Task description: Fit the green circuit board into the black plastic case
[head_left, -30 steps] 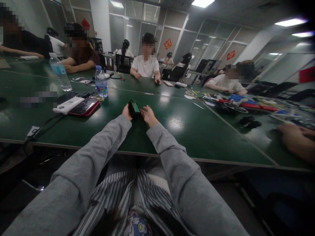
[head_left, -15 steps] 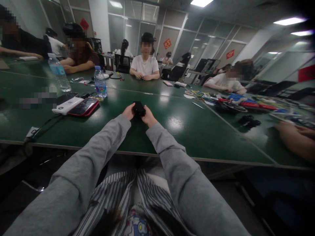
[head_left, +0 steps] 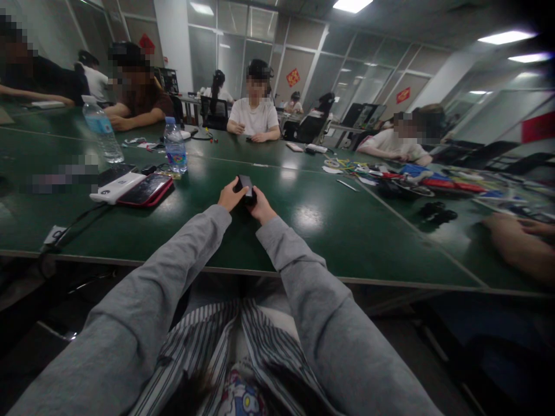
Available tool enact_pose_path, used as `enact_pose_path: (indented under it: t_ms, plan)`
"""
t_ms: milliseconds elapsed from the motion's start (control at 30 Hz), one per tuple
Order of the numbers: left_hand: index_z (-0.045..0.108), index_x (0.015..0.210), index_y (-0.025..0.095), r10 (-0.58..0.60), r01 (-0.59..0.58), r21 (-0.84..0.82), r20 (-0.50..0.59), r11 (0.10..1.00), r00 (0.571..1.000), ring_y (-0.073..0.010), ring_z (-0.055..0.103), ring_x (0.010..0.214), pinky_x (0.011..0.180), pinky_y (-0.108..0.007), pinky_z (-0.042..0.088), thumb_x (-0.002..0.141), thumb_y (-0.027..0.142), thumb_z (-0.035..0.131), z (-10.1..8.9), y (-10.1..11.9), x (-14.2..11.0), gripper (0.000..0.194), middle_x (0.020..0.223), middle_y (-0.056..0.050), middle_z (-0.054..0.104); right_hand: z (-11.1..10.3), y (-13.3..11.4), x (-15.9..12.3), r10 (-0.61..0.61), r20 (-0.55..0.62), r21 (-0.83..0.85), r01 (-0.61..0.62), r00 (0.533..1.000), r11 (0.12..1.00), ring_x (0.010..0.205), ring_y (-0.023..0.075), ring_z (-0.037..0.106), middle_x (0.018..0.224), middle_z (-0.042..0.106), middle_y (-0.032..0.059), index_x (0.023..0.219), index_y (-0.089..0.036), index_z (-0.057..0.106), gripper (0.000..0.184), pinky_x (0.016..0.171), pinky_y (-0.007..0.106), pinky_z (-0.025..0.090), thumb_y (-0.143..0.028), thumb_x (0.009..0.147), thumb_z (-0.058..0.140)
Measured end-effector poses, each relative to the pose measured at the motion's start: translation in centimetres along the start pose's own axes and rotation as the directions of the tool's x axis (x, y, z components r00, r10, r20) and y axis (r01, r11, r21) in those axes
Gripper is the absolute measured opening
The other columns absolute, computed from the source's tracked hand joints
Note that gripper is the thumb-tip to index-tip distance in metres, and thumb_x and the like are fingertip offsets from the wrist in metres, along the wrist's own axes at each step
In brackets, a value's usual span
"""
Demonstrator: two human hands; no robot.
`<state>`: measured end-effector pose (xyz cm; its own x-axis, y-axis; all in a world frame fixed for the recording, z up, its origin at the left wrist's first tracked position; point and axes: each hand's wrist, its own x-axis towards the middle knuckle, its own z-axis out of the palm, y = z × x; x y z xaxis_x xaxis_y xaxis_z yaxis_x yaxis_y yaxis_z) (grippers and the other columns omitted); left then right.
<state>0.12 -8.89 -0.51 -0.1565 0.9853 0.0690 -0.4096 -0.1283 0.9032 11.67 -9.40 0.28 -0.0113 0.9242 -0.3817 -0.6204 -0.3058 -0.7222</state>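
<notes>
Out over the green table [head_left: 303,248], a small black box-shaped object [head_left: 245,184] is held between both my hands. My left hand [head_left: 229,195] grips its left side, with the thumb laid across its front face. On the right side, my right hand [head_left: 262,205] has its fingers closed around the lower edge. The object's upper face looks flat and slightly shiny; its exact kind is too small to make out. Parts of its sides and underside are hidden by my fingers.
To the left lie a red-cased phone [head_left: 147,190], a white power bank [head_left: 113,188] and two water bottles [head_left: 176,147]. A pile of coloured cables [head_left: 416,176] and a black item [head_left: 437,212] lie right. Another person's hands [head_left: 520,237] rest at the right edge; several people sit around.
The black object has tilted, showing a lighter flat face. My left thumb has moved across onto it, while my right hand stays nearly in place.
</notes>
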Motion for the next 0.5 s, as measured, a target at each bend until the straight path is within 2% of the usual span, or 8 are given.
enact_pose_path:
  t_ms: [67,200,333,500]
  plan:
    - [0.078,0.105,0.019,0.085,-0.084,0.068,-0.008,0.994,0.996,-0.0301,0.042,0.154,0.123,-0.035,0.04,0.066,0.0,0.083,0.2,0.5,-0.7,0.044,0.143,-0.01,0.068,0.0,0.0,-0.1,0.002,0.018,0.008,-0.002,1.0,1.0,0.065,0.0165,0.063,0.069,0.067,-0.0007,0.097,-0.019,0.068,0.024,0.063,0.027,0.06,-0.034,0.106,0.05]
    - [0.079,0.101,0.02,0.204,-0.21,0.147,0.052,0.967,0.978,-0.031,0.039,0.155,0.128,-0.04,0.03,0.062,-0.003,0.083,0.6,1.1,-1.5,0.045,0.143,-0.011,0.066,-0.1,0.1,-0.3,0.016,0.068,0.03,-0.018,0.998,0.999,0.072,0.0184,0.068,0.071,0.069,0.0004,0.096,-0.02,0.067,0.026,0.07,0.032,0.063,-0.035,0.106,0.049]
    - [0.079,0.099,0.021,0.258,-0.266,0.174,0.072,0.948,0.964,-0.0323,0.036,0.156,0.13,-0.04,0.026,0.062,-0.003,0.082,1.0,1.3,-1.9,0.044,0.145,-0.012,0.063,-0.2,0.1,-0.4,0.022,0.111,0.062,-0.029,0.994,0.998,0.076,0.0188,0.069,0.072,0.07,0.0008,0.094,-0.02,0.067,0.03,0.072,0.033,0.063,-0.038,0.107,0.046]
    - [0.079,0.096,0.021,0.307,-0.33,0.217,0.133,0.919,0.942,-0.0306,0.034,0.157,0.133,-0.043,0.016,0.07,0.003,0.08,1.2,2.0,-2.0,0.031,0.148,-0.01,0.062,-0.2,0.0,-0.5,0.006,0.129,0.11,-0.02,0.992,0.994,0.07,0.0163,0.067,0.072,0.071,-0.0001,0.089,-0.02,0.065,0.034,0.068,0.029,0.062,-0.035,0.109,0.042]
